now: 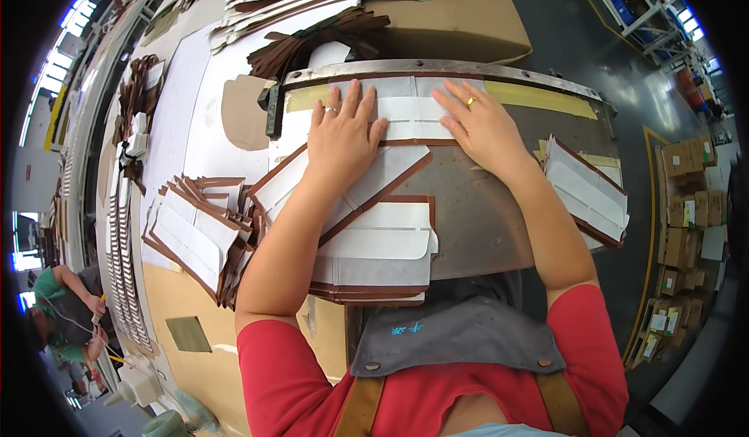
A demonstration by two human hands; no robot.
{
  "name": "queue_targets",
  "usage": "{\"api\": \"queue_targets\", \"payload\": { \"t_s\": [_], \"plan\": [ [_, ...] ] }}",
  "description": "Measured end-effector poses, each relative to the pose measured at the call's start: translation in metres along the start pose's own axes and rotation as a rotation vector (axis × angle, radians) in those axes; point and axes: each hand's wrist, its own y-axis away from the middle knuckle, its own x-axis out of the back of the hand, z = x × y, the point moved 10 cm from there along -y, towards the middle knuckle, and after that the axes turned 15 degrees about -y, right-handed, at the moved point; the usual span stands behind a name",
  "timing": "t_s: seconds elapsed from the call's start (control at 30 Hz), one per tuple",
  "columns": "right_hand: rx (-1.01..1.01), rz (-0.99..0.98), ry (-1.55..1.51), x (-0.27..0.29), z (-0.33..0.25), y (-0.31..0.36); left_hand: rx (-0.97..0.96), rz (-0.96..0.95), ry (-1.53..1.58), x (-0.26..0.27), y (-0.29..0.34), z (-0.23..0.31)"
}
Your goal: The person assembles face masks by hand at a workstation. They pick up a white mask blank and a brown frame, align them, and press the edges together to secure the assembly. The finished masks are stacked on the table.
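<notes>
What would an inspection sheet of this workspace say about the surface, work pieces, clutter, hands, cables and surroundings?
Surface: flat dark-grey work plate, silvery metal bar along its far edge.
Job's things: flat white panel with brown edging, lying near the bar.
Clutter: loose stack of brown-edged white panels at left; bundle of dark-brown strips beyond the bar.
Hands: left hand and right hand both open, resting on the panel.
Cables: thin pale cord beside a green-shirted co-worker at left; ends unclear.
Surroundings: brown cardboard boxes at right.
</notes>
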Motion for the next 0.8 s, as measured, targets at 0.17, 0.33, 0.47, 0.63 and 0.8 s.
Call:
{"api": "queue_targets", "payload": {
  "t_s": [0.17, 0.33, 0.47, 0.63, 0.8],
  "plan": [
    [0.007, 0.022, 0.007, 0.013, -0.006, 0.006, -0.023, 0.061, 0.040, 0.009, 0.002, 0.001],
    [0.006, 0.012, 0.014, 0.015, -0.009, 0.007, -0.036, 0.066, 0.088, 0.016, 0.003, 0.004],
    [0.017, 0.005, 0.019, 0.016, -0.012, 0.006, -0.043, 0.071, 0.095, 0.017, 0.005, 0.005],
    [0.035, -0.003, 0.039, 0.012, -0.012, 0.006, -0.053, 0.058, 0.096, 0.018, 0.004, 0.005],
    [0.029, -0.015, 0.052, 0.012, -0.012, 0.006, -0.057, 0.088, 0.103, 0.021, 0.005, 0.006]
  ]
}}
